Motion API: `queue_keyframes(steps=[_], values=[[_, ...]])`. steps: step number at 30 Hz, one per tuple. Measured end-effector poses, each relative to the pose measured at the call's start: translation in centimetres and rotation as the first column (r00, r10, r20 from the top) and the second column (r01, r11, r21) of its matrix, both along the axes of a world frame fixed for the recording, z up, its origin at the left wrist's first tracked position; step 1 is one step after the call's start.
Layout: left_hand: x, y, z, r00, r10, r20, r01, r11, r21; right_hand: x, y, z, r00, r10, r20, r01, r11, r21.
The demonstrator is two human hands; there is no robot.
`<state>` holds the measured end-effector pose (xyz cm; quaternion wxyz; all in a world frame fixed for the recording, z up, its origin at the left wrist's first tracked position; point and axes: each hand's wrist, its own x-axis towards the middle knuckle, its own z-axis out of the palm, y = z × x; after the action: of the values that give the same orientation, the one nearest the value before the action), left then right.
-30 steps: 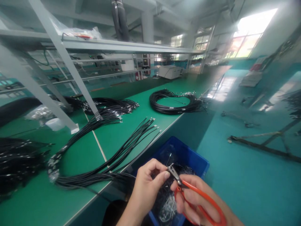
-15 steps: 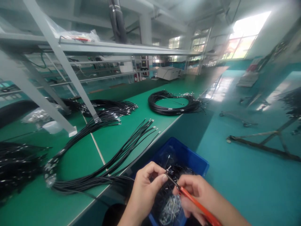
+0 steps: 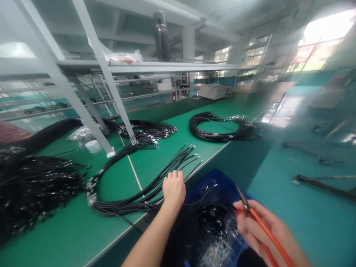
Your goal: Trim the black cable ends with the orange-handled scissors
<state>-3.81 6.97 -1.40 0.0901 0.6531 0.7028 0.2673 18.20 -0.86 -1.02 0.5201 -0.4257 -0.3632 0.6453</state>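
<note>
My right hand (image 3: 263, 222) is wrapped round pliers (image 3: 268, 230) with orange handles and slim dark jaws that point up and left, over the right side of the blue bin. At the table's front edge my left hand (image 3: 174, 187) reaches over the loose end of a bundle of black cables (image 3: 119, 207). Its fingers curl down round cables there; the fingertips are hidden. The bundle bends in a U on the green table (image 3: 155, 163), taped or wrapped in clear film at the bend, and its free ends carry small metal tips.
Below the table edge stands a blue bin (image 3: 219, 178) with dark scraps and clear plastic bits. A coiled cable bundle (image 3: 214, 137) lies farther along. More black cables (image 3: 41, 185) pile at left, beside shelf posts (image 3: 94, 126). A wheeled stand (image 3: 319, 185) is at right.
My left hand has left the plier tip and moved left to the cable bundle. My right hand has shifted right with the pliers. The whole view has swung left.
</note>
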Motion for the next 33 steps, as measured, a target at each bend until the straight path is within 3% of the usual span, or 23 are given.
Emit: queue_keyframes(steps=[4,10,13,15,17,19,22,24,26,31,33], values=[[-0.2,0.7,0.5,0.997,-0.034,0.063,0.036,0.999,-0.031,-0.4,0.4,0.2,0.997,-0.072,-0.037,0.074,0.996,0.047],[4.1,-2.7,4.6,0.896,-0.375,0.238,0.375,0.926,0.046,-1.4,0.3,0.9,0.971,-0.220,-0.095,0.223,0.975,0.018],[5.8,-4.8,6.0,0.852,-0.507,0.128,0.487,0.859,0.160,-1.8,0.0,1.2,0.954,-0.281,-0.108,0.282,0.959,-0.010],[6.3,-5.9,5.9,0.843,-0.535,0.049,0.517,0.832,0.200,-2.0,-0.2,1.3,0.937,-0.330,-0.119,0.331,0.944,-0.012],[6.4,-6.7,5.3,0.840,-0.532,0.109,0.503,0.838,0.213,-2.3,-0.5,1.3,0.917,-0.370,-0.151,0.375,0.927,0.007],[6.3,-7.1,4.5,0.811,-0.499,0.304,0.468,0.866,0.174,-2.7,-0.7,1.1,0.905,-0.377,-0.196,0.390,0.920,0.029],[6.2,-7.5,3.6,0.691,-0.370,0.621,0.438,0.898,0.047,-3.4,-0.9,0.8,0.899,-0.363,-0.246,0.382,0.924,0.031],[6.2,-7.7,3.3,0.615,-0.308,0.726,0.447,0.895,0.001,-3.8,-0.9,0.8,0.896,-0.361,-0.258,0.381,0.924,0.030],[6.2,-7.8,3.3,0.601,-0.287,0.746,0.447,0.894,-0.016,-4.0,-0.9,0.9,0.898,-0.358,-0.256,0.378,0.925,0.031],[6.1,-8.0,3.1,0.660,-0.280,0.697,0.428,0.903,-0.042,-4.1,-0.9,1.4,0.899,-0.368,-0.237,0.380,0.925,0.006],[6.0,-8.1,2.9,0.643,-0.273,0.716,0.431,0.902,-0.043,-4.2,-0.9,1.4,0.898,-0.370,-0.238,0.383,0.924,0.007]])
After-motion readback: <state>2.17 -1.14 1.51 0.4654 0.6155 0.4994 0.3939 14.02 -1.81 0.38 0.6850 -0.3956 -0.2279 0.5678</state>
